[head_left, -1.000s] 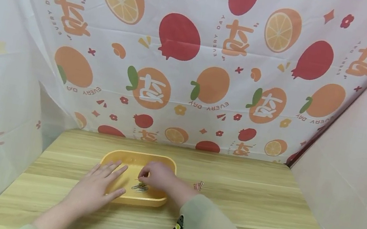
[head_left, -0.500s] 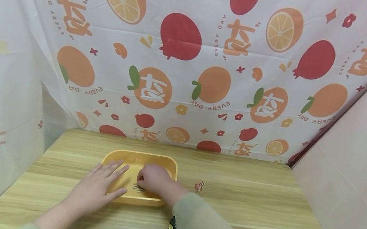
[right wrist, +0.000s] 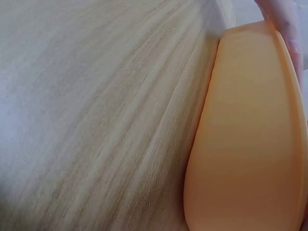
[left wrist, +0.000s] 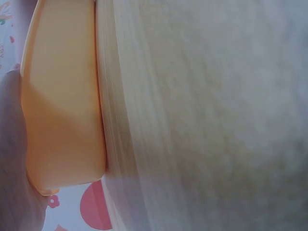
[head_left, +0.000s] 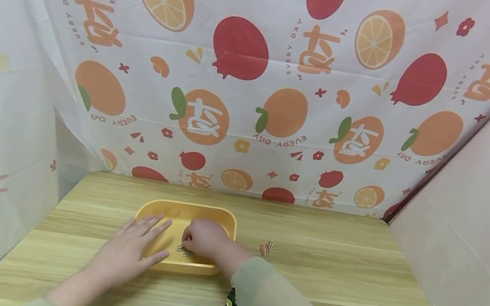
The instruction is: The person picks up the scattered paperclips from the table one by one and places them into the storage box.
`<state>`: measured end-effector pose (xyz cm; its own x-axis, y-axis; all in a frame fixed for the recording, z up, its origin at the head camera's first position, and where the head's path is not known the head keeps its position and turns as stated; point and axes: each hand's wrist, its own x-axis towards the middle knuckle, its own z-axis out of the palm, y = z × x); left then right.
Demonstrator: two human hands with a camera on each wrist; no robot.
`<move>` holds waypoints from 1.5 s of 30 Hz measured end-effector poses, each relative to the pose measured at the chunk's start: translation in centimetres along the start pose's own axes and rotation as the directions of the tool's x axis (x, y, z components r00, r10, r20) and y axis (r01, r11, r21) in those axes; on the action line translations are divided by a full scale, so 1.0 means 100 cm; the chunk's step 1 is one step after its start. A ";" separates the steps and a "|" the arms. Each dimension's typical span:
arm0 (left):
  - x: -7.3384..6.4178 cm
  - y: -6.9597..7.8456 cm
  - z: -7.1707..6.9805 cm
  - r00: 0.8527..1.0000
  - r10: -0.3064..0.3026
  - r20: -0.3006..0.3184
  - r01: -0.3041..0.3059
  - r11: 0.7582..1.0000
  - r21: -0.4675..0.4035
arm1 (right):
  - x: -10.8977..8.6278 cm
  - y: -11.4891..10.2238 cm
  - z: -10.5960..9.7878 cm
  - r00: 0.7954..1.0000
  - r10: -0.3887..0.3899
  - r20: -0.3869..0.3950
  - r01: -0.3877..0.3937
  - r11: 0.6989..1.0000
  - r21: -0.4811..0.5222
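Clips point(head_left: 184, 251), qty unclear, in 1 tray point(head_left: 188, 269); 2 hands point(head_left: 128, 249) at it.

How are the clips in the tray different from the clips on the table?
The tray clips look greyish, the table clips mostly reddish. The tray clips lie inside the yellow tray; the table clips on the wooden table. The right hand is at the tray clips, not the table clips. Both are small groups of clips.
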<state>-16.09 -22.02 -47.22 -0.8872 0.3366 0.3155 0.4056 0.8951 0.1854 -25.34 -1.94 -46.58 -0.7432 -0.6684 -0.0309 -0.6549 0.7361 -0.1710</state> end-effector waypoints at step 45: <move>0.004 -0.001 0.002 1.000 -0.006 0.019 0.005 1.000 0.005 | -0.099 0.082 -0.023 0.890 0.294 -0.348 -0.103 0.874 0.476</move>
<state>-16.57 -21.90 -47.32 -0.8934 0.3371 0.2970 0.3997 0.8983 0.1827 -23.65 10.96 -45.39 -0.9019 -0.3410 0.2653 -0.4307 0.6608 -0.6147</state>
